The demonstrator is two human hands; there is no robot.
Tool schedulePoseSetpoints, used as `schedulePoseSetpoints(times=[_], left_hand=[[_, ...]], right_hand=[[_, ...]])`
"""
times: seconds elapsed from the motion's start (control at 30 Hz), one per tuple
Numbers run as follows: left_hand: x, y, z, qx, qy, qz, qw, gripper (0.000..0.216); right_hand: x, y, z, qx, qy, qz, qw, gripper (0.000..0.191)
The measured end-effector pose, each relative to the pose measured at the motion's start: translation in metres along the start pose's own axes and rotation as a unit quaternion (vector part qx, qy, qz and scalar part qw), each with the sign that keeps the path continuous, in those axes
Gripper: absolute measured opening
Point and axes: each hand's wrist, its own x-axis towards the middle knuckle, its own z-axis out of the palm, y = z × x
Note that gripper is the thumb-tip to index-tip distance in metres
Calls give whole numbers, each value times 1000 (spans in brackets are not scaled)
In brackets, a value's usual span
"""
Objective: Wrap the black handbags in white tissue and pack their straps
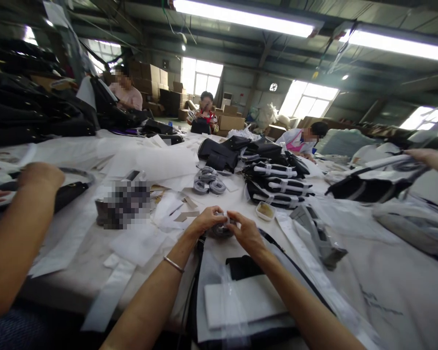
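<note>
My left hand [209,218] and my right hand [246,232] meet in front of me, fingers closed on a small grey coil [222,230], which looks like a rolled-up strap. My fingers partly cover it. Below the coil lies a black bag [295,272] with white wrapping sheet over it. A folded white pad [248,300] sits on the bag under a strip of clear tape [230,311]. More grey coils [209,181] lie farther back on the table.
Wrapped black bags [277,187] are stacked ahead, near a small dish with a yellowish sponge [265,210]. A grey tape dispenser [319,236] stands to the right. A co-worker's arm [32,209] reaches in at left; another person's hand [425,156] holds a wrapped bag [372,182] at right.
</note>
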Motion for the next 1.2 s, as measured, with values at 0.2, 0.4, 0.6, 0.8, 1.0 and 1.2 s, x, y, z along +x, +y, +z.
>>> schedulePoseSetpoints(times=[0.2,0.4,0.6,0.8,1.0,1.2], left_hand=[[2,0,-5,76,27,30,996,21],[8,-8,-6,149,59,33,986,31],[11,-12,-8,180,80,8,980,33],[8,-6,-8,179,62,-24,982,36],[6,2,-6,176,47,-32,983,45],[8,1,-8,155,50,-53,985,52]], right_hand=[[20,0,6,-88,1,-59,994,22],[26,18,20,-118,-34,-88,989,30],[18,14,-1,-116,-30,-90,989,49],[-31,46,-119,-121,96,-12,988,23],[-101,122,-230,-68,209,347,912,28],[-128,156,-241,111,118,441,883,39]])
